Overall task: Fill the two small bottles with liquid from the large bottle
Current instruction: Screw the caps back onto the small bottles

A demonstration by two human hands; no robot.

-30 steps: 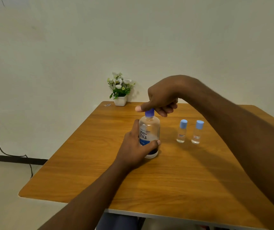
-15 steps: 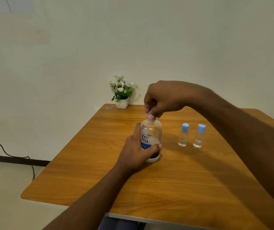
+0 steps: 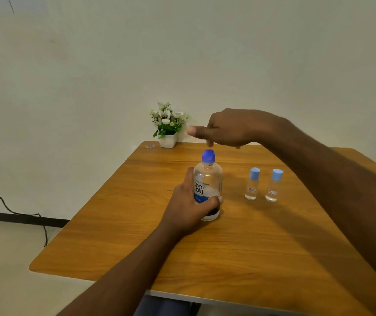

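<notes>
Opening step, nothing poured yet. Left hand (image 3: 188, 207) wraps the lower body of the large contact-lens solution bottle (image 3: 208, 185), which stands upright on the tabletop (image 3: 239, 247) about mid-surface, dark blue cap (image 3: 208, 155) on. Right hand (image 3: 224, 127) hovers just above and slightly behind the cap, not touching it: thumb stuck out to the left, fingers loosely curled, holding nothing that I can see. Can't tell if the cap is loosened or fully seated; it looks closed from this angle. The two small bottles, left small bottle (image 3: 252, 187) and right small bottle (image 3: 273, 188), stand upright side by side just right of the large one, apart from it and from each other, both with light blue caps on. Each seems to hold a little clear liquid near the bottom, level hard to read. My read: next move is to get the right hand back on the dark cap and take it off while the left keeps the bottle pinned, then uncap the small ones before any pour. Small necks look narrow, so the pour will likely need a slow tilt and close alignment. Clutter is minimal: a potted white-flower plant (image 3: 167, 126) at the far edge, a small scrap (image 3: 150, 146) next to it, a cable (image 3: 4, 201) on the floor at left. Nothing blocks the path between the bottles; main risk is the right forearm, which passes above the small bottles, knocking them over.
</notes>
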